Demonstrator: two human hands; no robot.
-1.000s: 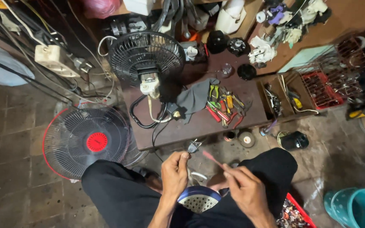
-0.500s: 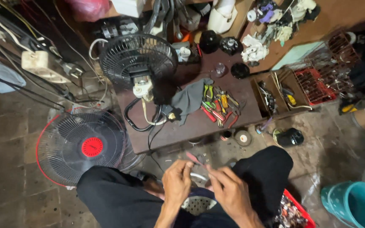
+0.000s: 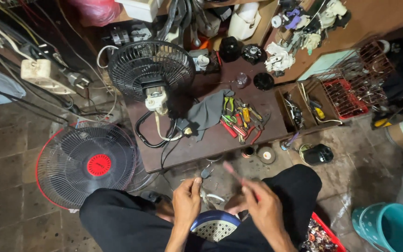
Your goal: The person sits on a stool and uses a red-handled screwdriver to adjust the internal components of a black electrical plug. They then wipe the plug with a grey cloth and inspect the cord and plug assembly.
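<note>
Left hand [image 3: 186,201] w/ fingers pinched together on a small dark part [image 3: 206,173] w/ thin wires, held over the lap near the tabletop [image 3: 220,140] edge. Right hand [image 3: 263,208] clamped on a reddish tool handle [image 3: 235,174], blurred, tip pointing toward that part. Both above a blue-rimmed round piece [image 3: 214,225] btwn the knees. On tabletop: black fan [image 3: 151,70], grey cloth [image 3: 208,112], pliers & screwdrivers [image 3: 240,117]. Red-hub fan guard [image 3: 87,163] on floor at left.
</note>
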